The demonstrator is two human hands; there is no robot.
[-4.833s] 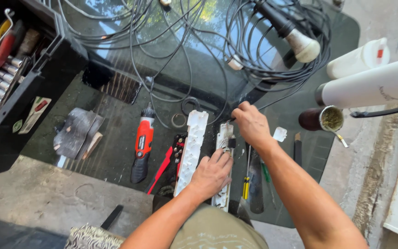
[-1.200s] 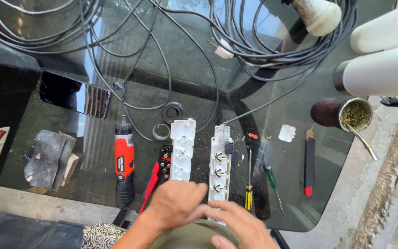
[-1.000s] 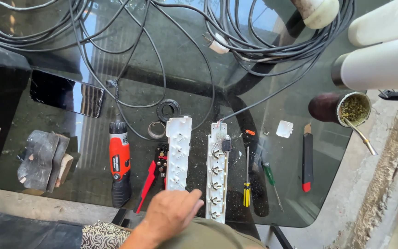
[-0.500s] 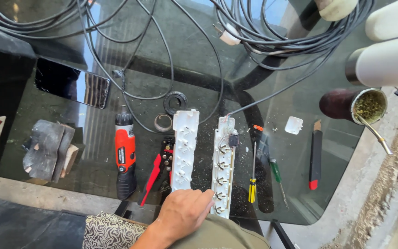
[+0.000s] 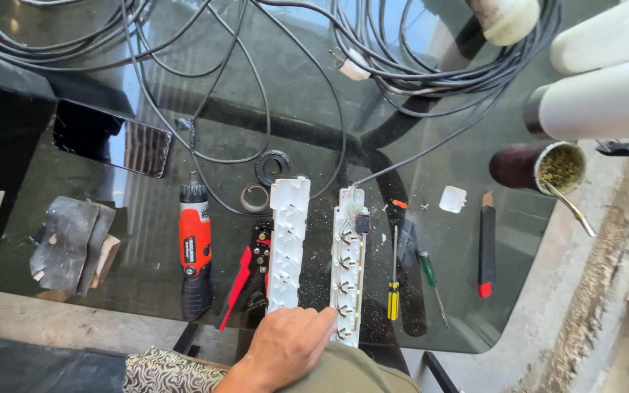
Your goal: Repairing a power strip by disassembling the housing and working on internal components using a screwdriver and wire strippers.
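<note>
My left hand (image 5: 289, 348) lies at the near edge of the dark glass table (image 5: 475, 306), its patterned sleeve behind it. The fingers rest on the near end of a white power strip cover (image 5: 286, 233), and the index fingertip touches the opened power strip base (image 5: 349, 266) beside it, whose metal contacts show. The hand grips nothing. A grey cable runs from the far end of the base. My right hand is out of view.
Left of the cover lie red-handled wire strippers (image 5: 244, 280) and a red cordless screwdriver (image 5: 195, 244). To the right lie a yellow-handled screwdriver (image 5: 393, 295), a green-handled one (image 5: 429, 275) and a utility knife (image 5: 485, 251). Coiled cables (image 5: 402, 65), a phone (image 5: 111, 138), tape rolls (image 5: 273, 167), a cup (image 5: 558, 169) and white pipes (image 5: 606, 102) lie farther off.
My right hand has left the view from beside the left one. My left hand stays at the near ends of the strip halves, shifted slightly right.
</note>
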